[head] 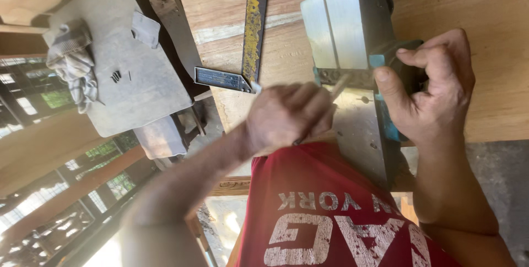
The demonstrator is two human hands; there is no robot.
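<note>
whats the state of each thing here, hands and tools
planer: upside down on the board, metal sole facing up
right hand: gripping the planer's side
left hand: closed on a thin tool, tip at the planer
square: lying flat, rusty blade
cloth: crumpled on the stool

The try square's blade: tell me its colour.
Dark metal blade blotched with yellow, rust-like patches; head view shows it best.
</note>
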